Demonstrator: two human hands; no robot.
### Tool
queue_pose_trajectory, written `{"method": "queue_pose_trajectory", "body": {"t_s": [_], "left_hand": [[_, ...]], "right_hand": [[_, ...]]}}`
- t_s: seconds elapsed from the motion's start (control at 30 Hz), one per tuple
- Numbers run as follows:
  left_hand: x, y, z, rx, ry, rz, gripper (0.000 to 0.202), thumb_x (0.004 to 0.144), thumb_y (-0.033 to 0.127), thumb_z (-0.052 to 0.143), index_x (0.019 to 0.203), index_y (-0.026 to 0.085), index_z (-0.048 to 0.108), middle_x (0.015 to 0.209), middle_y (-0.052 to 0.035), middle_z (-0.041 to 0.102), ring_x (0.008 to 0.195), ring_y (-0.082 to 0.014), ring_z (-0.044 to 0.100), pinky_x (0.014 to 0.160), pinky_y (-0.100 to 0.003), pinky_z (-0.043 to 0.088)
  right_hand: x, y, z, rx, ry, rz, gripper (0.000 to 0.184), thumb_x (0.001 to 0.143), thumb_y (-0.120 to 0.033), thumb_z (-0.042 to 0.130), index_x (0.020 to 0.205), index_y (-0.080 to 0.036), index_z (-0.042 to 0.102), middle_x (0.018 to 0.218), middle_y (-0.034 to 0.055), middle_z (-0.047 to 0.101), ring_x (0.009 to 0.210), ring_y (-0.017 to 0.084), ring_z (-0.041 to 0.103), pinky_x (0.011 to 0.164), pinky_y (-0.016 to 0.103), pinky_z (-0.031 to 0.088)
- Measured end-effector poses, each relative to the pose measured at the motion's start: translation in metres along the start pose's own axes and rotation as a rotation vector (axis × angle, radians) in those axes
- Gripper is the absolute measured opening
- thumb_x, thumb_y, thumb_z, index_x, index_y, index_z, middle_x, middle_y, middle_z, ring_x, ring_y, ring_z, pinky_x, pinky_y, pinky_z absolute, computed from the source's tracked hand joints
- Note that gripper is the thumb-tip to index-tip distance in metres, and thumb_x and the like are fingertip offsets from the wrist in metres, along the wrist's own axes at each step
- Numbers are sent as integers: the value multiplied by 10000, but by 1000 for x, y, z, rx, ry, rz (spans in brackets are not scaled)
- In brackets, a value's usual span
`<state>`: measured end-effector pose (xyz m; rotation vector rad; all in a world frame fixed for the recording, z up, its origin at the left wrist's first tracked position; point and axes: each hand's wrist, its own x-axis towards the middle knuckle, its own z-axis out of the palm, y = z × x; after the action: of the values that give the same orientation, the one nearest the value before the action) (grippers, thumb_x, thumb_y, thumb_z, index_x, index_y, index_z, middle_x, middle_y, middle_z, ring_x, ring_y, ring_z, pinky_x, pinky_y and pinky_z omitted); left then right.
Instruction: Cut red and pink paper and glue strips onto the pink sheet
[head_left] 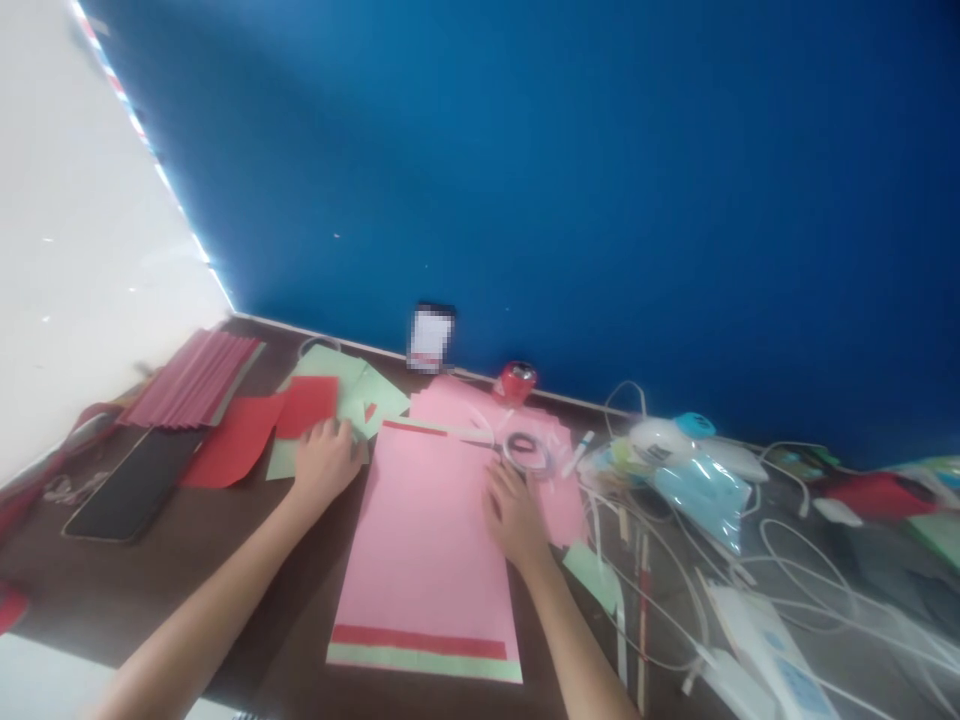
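A pink sheet [435,540] lies flat in front of me, with red and pale green strips across its near end and a red strip at its far left. My left hand [326,462] rests on pale green paper beside a red piece [313,402], fingers slightly bent and apart. On the sheet's right edge lies my right hand [514,512], its fingers stretched toward the far end. Just beyond those fingers is a white ring-shaped roll [526,453] with a dark shape at its centre. Blur hides whether either hand pinches paper.
Left are a pleated pink paper stack [191,380], a dark phone [135,490] and a large red sheet [238,445]. More pink paper [559,500] lies right. Tangled white cables [675,600] and a light-blue packet [705,495] crowd the far right. A blue wall [525,200] stands behind.
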<state>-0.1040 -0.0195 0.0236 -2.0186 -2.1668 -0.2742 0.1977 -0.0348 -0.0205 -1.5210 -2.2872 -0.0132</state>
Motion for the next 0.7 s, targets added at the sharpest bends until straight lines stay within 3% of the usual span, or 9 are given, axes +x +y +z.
{"method": "queue_pose_trajectory", "body": {"t_s": [0.1, 0.17, 0.27, 0.37, 0.43, 0.57, 0.7], "left_hand": [[23, 11, 1, -10, 15, 28, 365, 867, 315, 324, 958, 144, 633, 984, -163, 605, 936, -299, 535, 741, -392, 395], [39, 15, 3, -12, -38, 16, 400, 880, 300, 292, 877, 133, 656, 953, -167, 613, 936, -307, 533, 722, -391, 397], [54, 13, 7, -47, -128, 44, 384, 865, 234, 305, 781, 118, 662, 856, -168, 635, 866, -302, 566, 681, -375, 399], [58, 6, 8, -181, -127, 37, 319, 833, 247, 375, 756, 117, 656, 837, -165, 652, 841, -295, 588, 680, -356, 408], [57, 3, 8, -423, -136, -20, 323, 831, 324, 409, 757, 125, 653, 836, -138, 669, 818, -270, 604, 684, -325, 423], [52, 1, 7, -1127, -224, -186, 411, 774, 503, 510, 769, 116, 648, 826, -94, 685, 767, -204, 619, 716, -287, 461], [44, 4, 6, -1548, -344, -253, 435, 671, 492, 667, 854, 98, 641, 826, -103, 677, 732, -165, 618, 755, -307, 481]], "right_hand": [[0, 0, 0, 3, -4, 10, 388, 855, -195, 359, 1178, -132, 564, 1266, 127, 542, 1243, 255, 417, 1078, 526, 163], [0, 0, 0, 12, -13, 18, 383, 855, -200, 364, 1171, -129, 568, 1268, 124, 541, 1242, 258, 417, 1078, 523, 160], [-1, 0, -2, 29, -18, 23, 380, 856, -202, 365, 1166, -132, 573, 1263, 121, 546, 1241, 260, 417, 1077, 518, 157], [0, -2, -3, 42, -12, 24, 381, 853, -198, 365, 1164, -131, 575, 1248, 122, 558, 1238, 256, 420, 1076, 508, 161], [0, -2, -4, 49, -5, 26, 376, 850, -196, 368, 1154, -131, 581, 1241, 121, 564, 1234, 252, 423, 1077, 502, 162], [1, -2, -3, 61, -4, 30, 366, 848, -191, 377, 1144, -131, 585, 1246, 119, 560, 1235, 245, 420, 1076, 495, 166], [0, 2, 1, 74, 15, 13, 361, 842, -183, 387, 1143, -139, 581, 1234, 120, 566, 1227, 246, 426, 1068, 504, 181]]}}
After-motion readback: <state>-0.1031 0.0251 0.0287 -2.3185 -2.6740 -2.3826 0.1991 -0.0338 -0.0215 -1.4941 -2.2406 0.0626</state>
